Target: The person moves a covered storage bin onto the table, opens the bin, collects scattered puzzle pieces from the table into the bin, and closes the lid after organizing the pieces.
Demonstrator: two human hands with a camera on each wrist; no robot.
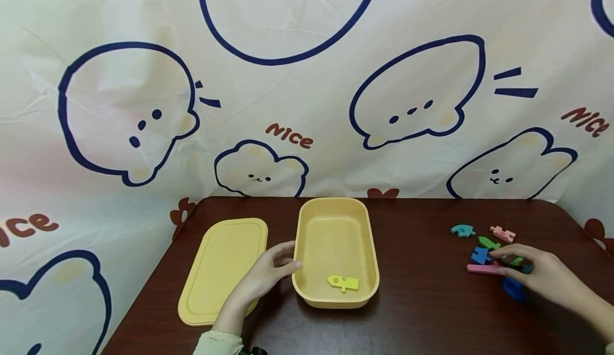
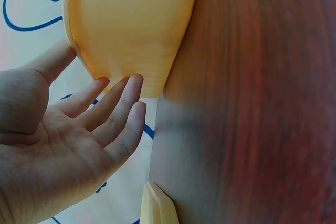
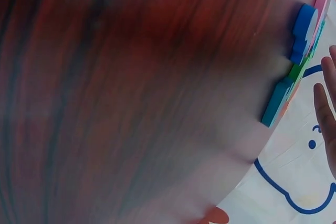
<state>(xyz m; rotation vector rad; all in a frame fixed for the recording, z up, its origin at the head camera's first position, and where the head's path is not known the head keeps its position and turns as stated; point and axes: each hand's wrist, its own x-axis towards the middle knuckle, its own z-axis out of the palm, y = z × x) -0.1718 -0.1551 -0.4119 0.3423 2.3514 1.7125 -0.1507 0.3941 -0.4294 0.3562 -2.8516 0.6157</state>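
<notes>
A yellow box [image 1: 336,253], without its lid, stands mid-table with a bright yellow puzzle piece [image 1: 343,283] lying inside. My left hand [image 1: 268,271] holds the box's near left side, thumb over the rim and fingers at the outer wall; in the left wrist view the fingertips [image 2: 135,80] lie against that wall. At the right, my right hand [image 1: 539,269] reaches over a loose group of puzzle pieces, its fingers fairly straight with nothing seen in them. Under and beside it are a pink bar [image 1: 482,269], a blue piece [image 1: 480,255] and a green piece [image 1: 488,243].
The box's flat yellow lid [image 1: 223,269] lies left of it, partly behind my left forearm. A teal piece [image 1: 462,231] and a salmon piece [image 1: 502,233] lie farther back, and a dark blue piece [image 1: 513,289] nearer. A printed cloth [image 1: 336,104] hangs behind the table.
</notes>
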